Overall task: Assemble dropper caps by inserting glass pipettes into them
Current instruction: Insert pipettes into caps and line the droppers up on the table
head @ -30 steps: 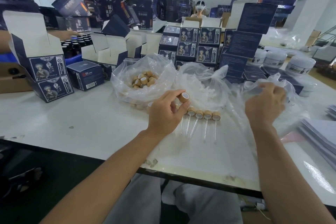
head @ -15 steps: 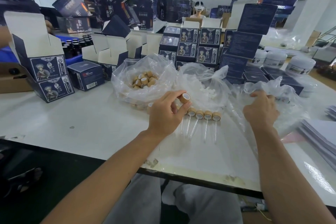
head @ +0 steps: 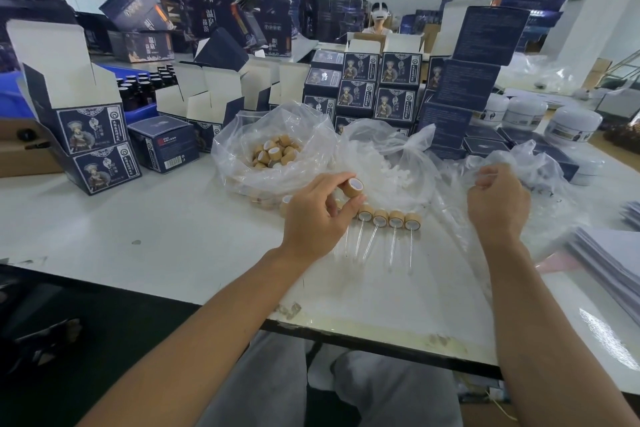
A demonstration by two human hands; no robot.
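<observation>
A: So, which step is this?

B: The left hand (head: pixel 320 215) pinches a bamboo dropper cap (head: pixel 353 186) above mid-bench, beside four finished droppers (head: pixel 388 218). The right hand (head: pixel 497 204) is curled at the pipette bag (head: pixel 540 184); whether it holds a pipette, I cannot tell.

A: Next?

B: Probably seating a pipette's end in the cap's opening.

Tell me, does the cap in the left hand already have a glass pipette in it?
No, the wooden cap pinched by the left hand shows only its white insert, with no glass tube sticking out.
</observation>
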